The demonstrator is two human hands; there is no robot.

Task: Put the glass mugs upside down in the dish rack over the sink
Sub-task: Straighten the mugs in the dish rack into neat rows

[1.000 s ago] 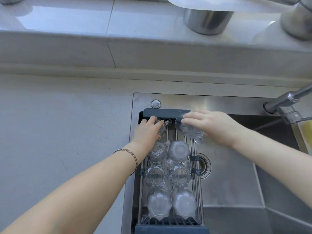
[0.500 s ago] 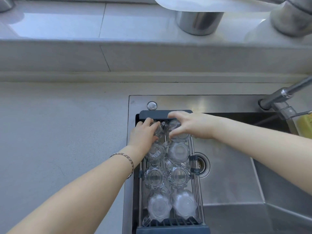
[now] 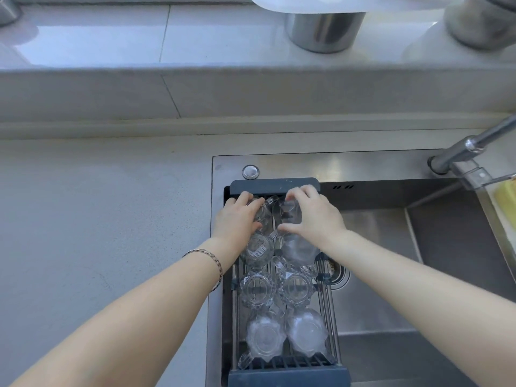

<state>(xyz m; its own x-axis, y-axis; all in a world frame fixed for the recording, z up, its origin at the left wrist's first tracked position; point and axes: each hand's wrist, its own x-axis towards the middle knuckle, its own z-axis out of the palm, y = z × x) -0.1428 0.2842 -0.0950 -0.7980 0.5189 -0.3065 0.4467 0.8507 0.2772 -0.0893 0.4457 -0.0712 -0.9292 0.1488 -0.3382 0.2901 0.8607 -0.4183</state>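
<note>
Two glass mugs are being set into the far end of the dish rack [image 3: 275,185], which spans the left side of the steel sink [image 3: 391,247]. The left hand [image 3: 237,219] is wrapped over the top of the far-left mug [image 3: 264,212]; fingers curl round its far side, thumb at the near side, so the grip is closed on it. The right hand [image 3: 312,213] is cupped over the far-right mug [image 3: 290,209] the same way, thumb near, fingers far. Both mugs appear base-up, w/ handles seemingly turned toward the gap between them, though much is hidden by the hands. Whether the rims are fully seated on the rack wires can't be told.

Six more mugs [image 3: 296,287] are already inverted in three pairs toward the near end, touching or almost touching. Inverted placement lets water drain thru the wires into the sink. The tight two-by-four packing probably explains the top-down grip: no room is left at the sides for fingers.

Judged stage: last pair, approx. done; release is all that seems left. Risk: glass clinking vs. neighbours if nudged on let-go.

The faucet [image 3: 472,146] is off to the right, well apart.
</note>
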